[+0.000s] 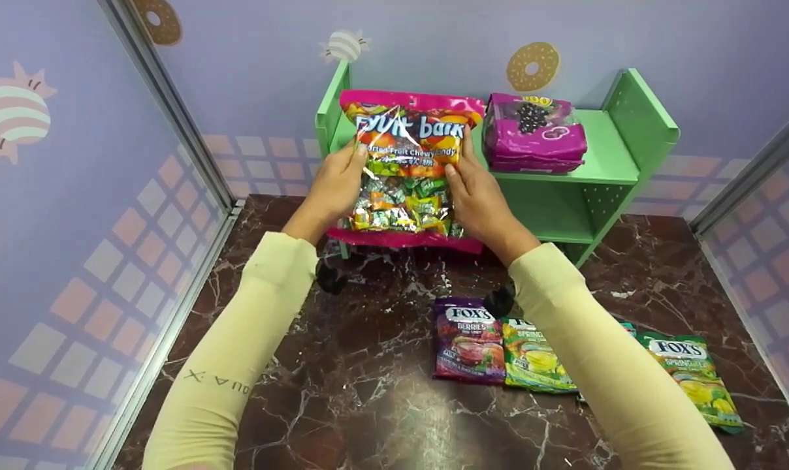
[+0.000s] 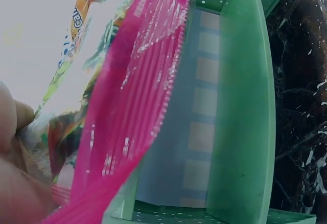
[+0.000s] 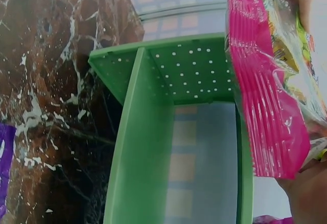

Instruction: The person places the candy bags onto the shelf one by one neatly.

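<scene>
A bag of fruit chewy candy (image 1: 407,202) with pink sealed ends is held upright in front of the green shelf's left half. My left hand (image 1: 336,186) grips its left edge, thumb on the front. On the opposite edge my right hand (image 1: 483,196) holds it the same way. Wrapped sweets show through the clear lower part. In the left wrist view the pink seal (image 2: 133,81) hangs close to the shelf's open front; the right wrist view shows the same bag's pink end (image 3: 265,96) beside the upper shelf board. The fingers behind the bag are mostly hidden.
The green two-tier shelf (image 1: 551,209) stands against the back wall. A purple candy bag (image 1: 535,137) lies on its top board, right of the held bag. Several FOX'S bags, including a berries one (image 1: 469,343), lie on the dark marble surface (image 1: 342,391), partly under my right arm.
</scene>
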The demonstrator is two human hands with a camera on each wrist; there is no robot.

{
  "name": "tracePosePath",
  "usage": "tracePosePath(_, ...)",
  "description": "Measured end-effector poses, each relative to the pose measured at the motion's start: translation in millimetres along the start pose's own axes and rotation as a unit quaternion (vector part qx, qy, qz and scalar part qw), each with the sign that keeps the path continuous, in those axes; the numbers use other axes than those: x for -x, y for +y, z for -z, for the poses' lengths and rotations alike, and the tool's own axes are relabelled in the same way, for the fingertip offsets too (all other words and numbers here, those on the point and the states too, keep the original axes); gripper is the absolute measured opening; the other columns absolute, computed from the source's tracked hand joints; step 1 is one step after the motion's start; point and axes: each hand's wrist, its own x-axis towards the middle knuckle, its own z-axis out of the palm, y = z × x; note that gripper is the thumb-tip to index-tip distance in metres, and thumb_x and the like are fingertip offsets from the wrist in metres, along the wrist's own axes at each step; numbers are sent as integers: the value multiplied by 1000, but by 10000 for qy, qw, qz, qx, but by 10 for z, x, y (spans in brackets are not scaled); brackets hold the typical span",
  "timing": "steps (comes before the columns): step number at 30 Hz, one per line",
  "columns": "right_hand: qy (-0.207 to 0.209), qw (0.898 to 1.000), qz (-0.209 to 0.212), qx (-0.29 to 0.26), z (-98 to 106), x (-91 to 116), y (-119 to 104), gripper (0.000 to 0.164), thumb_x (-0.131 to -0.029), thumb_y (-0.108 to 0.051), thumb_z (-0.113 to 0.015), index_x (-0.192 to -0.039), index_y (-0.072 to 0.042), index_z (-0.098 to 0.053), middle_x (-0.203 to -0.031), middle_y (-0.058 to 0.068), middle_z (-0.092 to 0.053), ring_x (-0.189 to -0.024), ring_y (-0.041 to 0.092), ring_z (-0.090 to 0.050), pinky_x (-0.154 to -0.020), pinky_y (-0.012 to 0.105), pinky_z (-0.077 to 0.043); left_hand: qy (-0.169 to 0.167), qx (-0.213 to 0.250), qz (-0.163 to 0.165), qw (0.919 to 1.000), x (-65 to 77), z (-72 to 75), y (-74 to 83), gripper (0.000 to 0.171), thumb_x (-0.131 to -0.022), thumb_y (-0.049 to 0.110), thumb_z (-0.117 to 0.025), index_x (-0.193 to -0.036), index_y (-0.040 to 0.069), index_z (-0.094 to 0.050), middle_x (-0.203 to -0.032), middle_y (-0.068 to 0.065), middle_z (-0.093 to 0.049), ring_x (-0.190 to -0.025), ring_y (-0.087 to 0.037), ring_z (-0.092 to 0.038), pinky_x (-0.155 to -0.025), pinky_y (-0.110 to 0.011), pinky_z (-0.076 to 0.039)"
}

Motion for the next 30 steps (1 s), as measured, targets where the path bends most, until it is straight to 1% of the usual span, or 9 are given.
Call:
tracePosePath(10, -49, 9992, -239, 316, 33, -156, 18, 48, -106, -29, -29, -153, -16, -28, -163, -4, 10, -151, 21, -7, -124, 33, -10, 247, -211, -18, 9995, -148, 30, 39, 46, -106, 31, -32, -135, 4, -54, -156, -6, -34, -146, -22, -30, -121, -33, -25)
tracePosePath(14, -89, 9990, -377, 228, 39, -207, 13, 48, -106, -30, -29, -152, -18, -30, -163, -7, 12, -151, 21, -7, -124, 33, -10, 298, -316, 49, 9990, -201, 36, 62, 43, -106, 33, -31, -97, 1, -58, -157, -5, -33, -139, -23, -41, -111, -32, -36)
tracePosePath(18, -139, 9984, -511, 218, 42, -266, 8, 48, -106, -32, -28, -152, -19, -30, -162, -9, 14, -151, 20, -7, -124, 33, -11, 308, -434, 99, 9985, -265, 59, 93, 42, -106, 33, -31, -101, 0, -58, -157, -5, -33, -136, -23, -43, -106, -34, -39)
tracePosePath(19, -148, 9982, -543, 210, 44, -281, 8, 48, -106, -32, -28, -152, -19, -30, -162, -9, 14, -151, 20, -7, -124, 33, -11, 303, -463, 106, 9984, -282, 67, 103, 42, -106, 33, -32, -102, 0, -58, -157, -5, -32, -143, -21, -35, -111, -33, -36)
tracePosePath(21, -155, 9978, -606, 234, 49, -312, 7, 48, -106, -33, -28, -153, -20, -29, -162, -10, 15, -151, 20, -7, -124, 34, -11, 272, -567, 93, 9980, -314, 85, 125, 46, -106, 33, -32, -124, 0, -58, -157, -5, -32, -146, -21, -30, -116, -31, -31)
tracePosePath(23, -168, 9973, -654, 273, 53, -341, 9, 49, -106, -33, -27, -153, -19, -27, -161, -10, 16, -151, 20, -6, -124, 34, -10, 209, -603, 130, 9979, -342, 95, 143, 42, -106, 33, -31, -100, 0, -57, -158, -6, -29, -148, -21, -25, -119, -31, -28)
tracePosePath(26, -196, 9968, -731, 265, 54, -376, 8, 50, -106, -34, -27, -154, -19, -24, -161, -12, 18, -151, 19, -4, -124, 34, -9, 152, -767, 227, 9967, -380, 118, 173, 49, -106, 35, -30, -138, 5, -50, -159, -5, -27, -148, -19, -25, -122, -29, -21)
tracePosePath(28, -204, 9967, -742, 271, 55, -395, 8, 51, -106, -34, -26, -154, -19, -22, -161, -12, 17, -151, 19, -5, -124, 33, -10, 127, -789, 264, 9964, -399, 126, 185, 48, -106, 35, -29, -131, 3, -54, -159, -4, -26, -147, -17, -26, -119, -27, -26)
tracePosePath(30, -199, 9966, -758, 254, 59, -413, 4, 51, -106, -35, -26, -155, -20, -21, -161, -12, 17, -151, 18, -6, -124, 33, -11, 115, -844, 284, 9960, -419, 142, 195, 53, -106, 35, -29, -148, 4, -38, -159, -4, -26, -143, -17, -33, -113, -27, -31)
